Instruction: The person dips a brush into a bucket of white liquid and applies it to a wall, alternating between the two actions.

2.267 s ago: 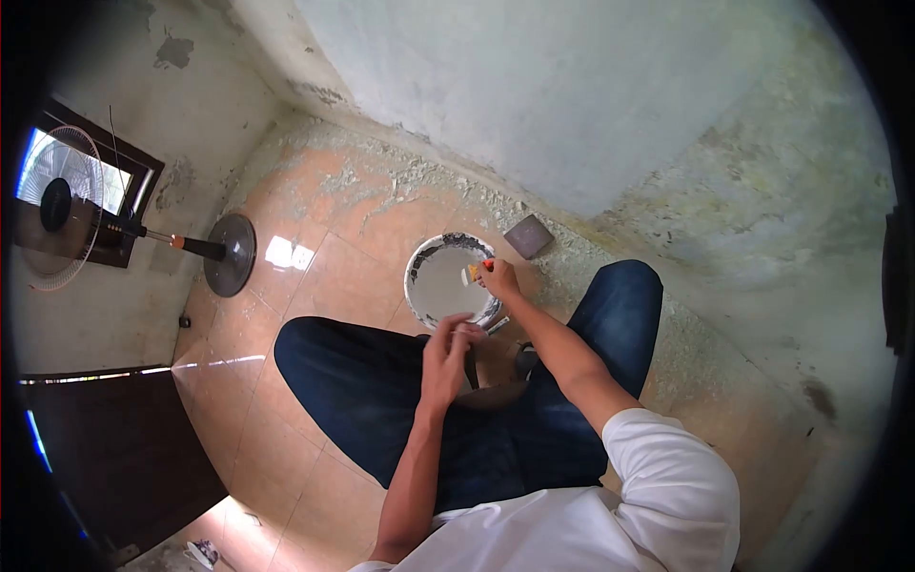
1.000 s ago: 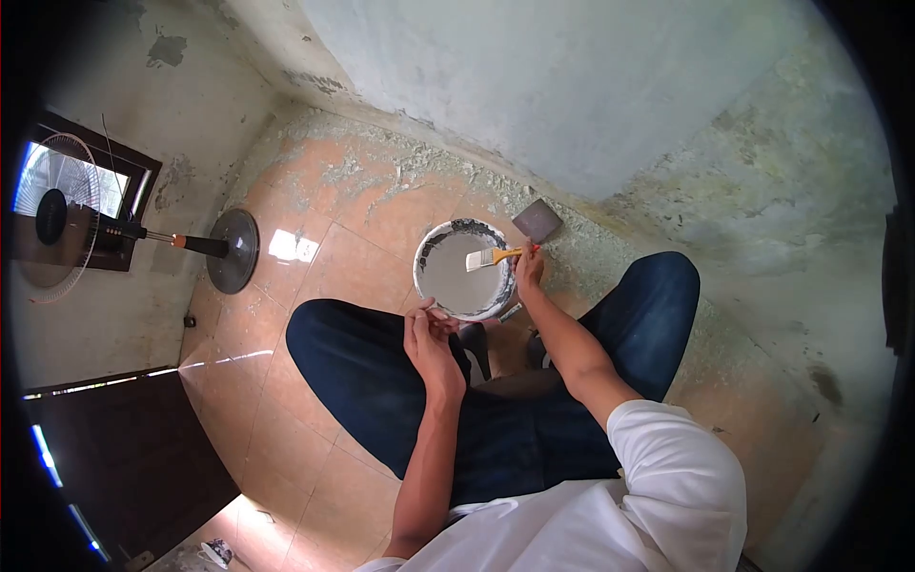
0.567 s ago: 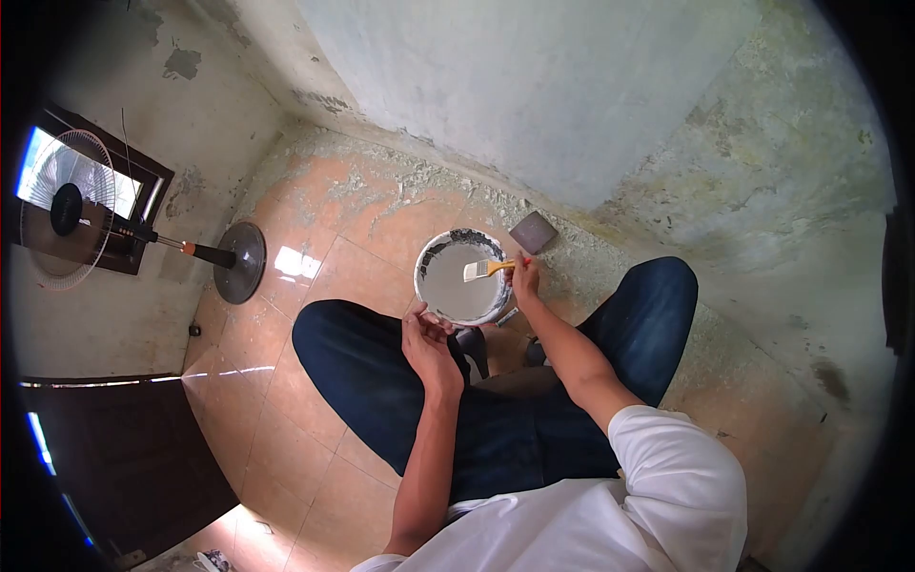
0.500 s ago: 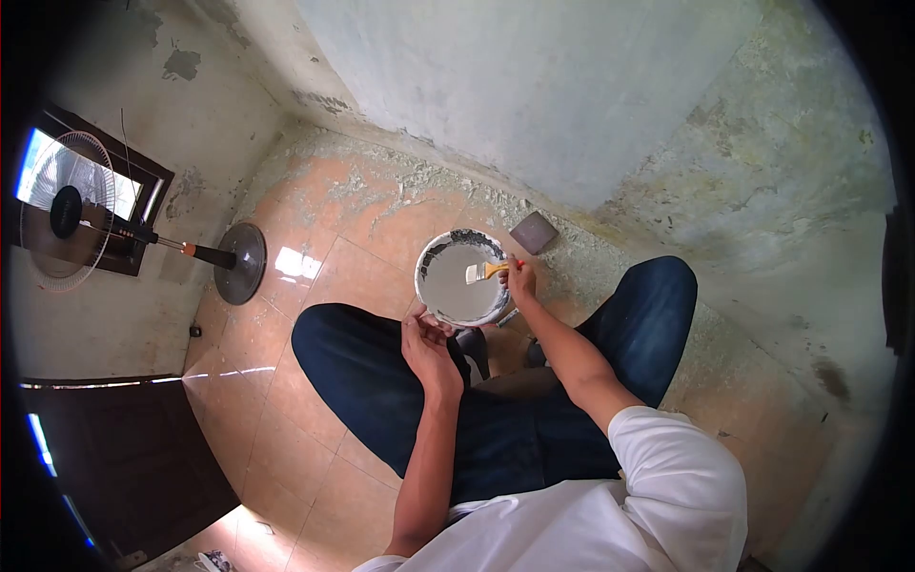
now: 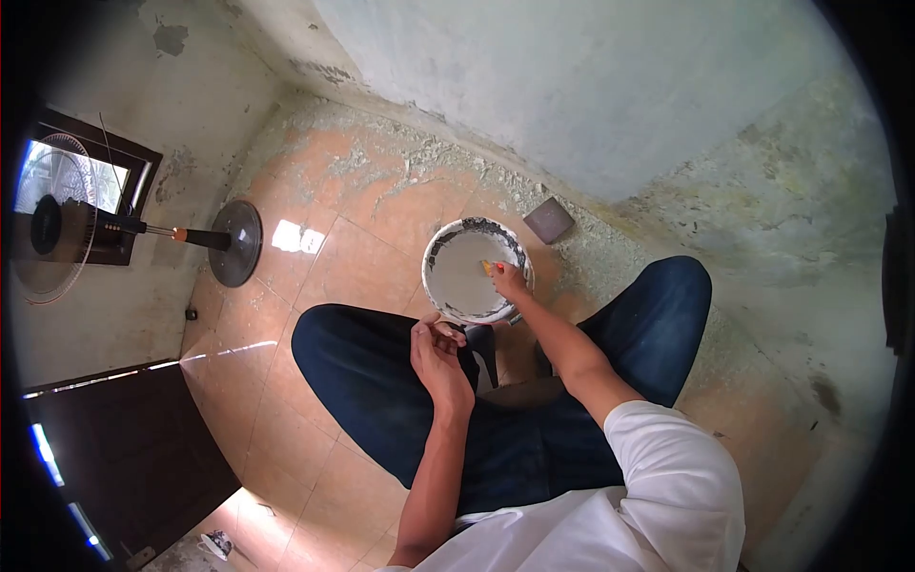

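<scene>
A white bucket with a dark-smeared inner wall stands on the floor between my knees, holding pale, whitish-grey paint. Over its right side, my right hand grips a paintbrush. A bit of the brush's yellow and red handle shows; its bristles are out of sight, down toward the paint. My left hand rests near my left knee, just below the bucket's near rim. Its palm faces up, the fingers are loosely bent and apart, and nothing shows in it.
A brownish square block lies right of the bucket. Flaked paint litters the tiles along the wall base. At left stands a pedestal fan, with a dark door below it. The walls are peeling and stained.
My right hand has lowered the brush into the bucket; its white bristles showed before. My left hand has come away from the rim. The view has shifted slightly.
</scene>
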### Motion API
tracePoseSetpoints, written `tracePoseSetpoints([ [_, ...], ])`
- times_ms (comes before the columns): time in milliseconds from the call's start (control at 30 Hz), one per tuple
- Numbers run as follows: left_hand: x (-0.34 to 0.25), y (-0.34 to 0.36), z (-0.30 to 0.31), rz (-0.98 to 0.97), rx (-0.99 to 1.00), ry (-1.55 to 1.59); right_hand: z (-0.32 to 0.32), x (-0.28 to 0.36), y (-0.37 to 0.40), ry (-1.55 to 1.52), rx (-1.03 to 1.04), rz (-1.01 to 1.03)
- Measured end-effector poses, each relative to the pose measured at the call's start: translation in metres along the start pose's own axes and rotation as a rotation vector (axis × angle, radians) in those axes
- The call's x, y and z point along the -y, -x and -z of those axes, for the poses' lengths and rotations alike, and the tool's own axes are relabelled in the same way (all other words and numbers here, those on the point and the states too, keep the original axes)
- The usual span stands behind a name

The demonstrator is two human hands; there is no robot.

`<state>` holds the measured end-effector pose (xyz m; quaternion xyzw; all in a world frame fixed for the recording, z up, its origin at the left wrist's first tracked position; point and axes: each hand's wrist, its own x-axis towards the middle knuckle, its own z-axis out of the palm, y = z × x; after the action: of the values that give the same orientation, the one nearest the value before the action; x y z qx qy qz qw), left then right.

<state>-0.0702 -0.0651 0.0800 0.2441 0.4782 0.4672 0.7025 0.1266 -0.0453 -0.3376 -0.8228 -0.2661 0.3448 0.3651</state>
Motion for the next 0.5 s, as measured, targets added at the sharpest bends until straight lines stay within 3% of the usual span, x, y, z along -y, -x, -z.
tracePoseSetpoints([
  [33, 0.001, -0.002, -0.002, 0.007, -0.009, 0.001, -0.005, -0.005, -0.004, -0.112, 0.007, -0.054],
  [167, 0.001, -0.008, -0.006, 0.05, 0.011, -0.006, -0.007, -0.004, -0.01, -0.038, -0.013, -0.053],
  [267, 0.003, -0.011, -0.007, 0.058, 0.015, 0.007, 0.034, 0.052, 0.012, -0.21, 0.092, -0.15],
  [333, 0.003, -0.012, -0.009, 0.055, 0.012, 0.016, 0.049, 0.072, 0.019, -0.341, -0.052, -0.125],
  [500, 0.003, -0.008, -0.011, 0.056, 0.036, 0.058, 0.09, 0.083, 0.03, -0.244, -0.21, -0.078],
])
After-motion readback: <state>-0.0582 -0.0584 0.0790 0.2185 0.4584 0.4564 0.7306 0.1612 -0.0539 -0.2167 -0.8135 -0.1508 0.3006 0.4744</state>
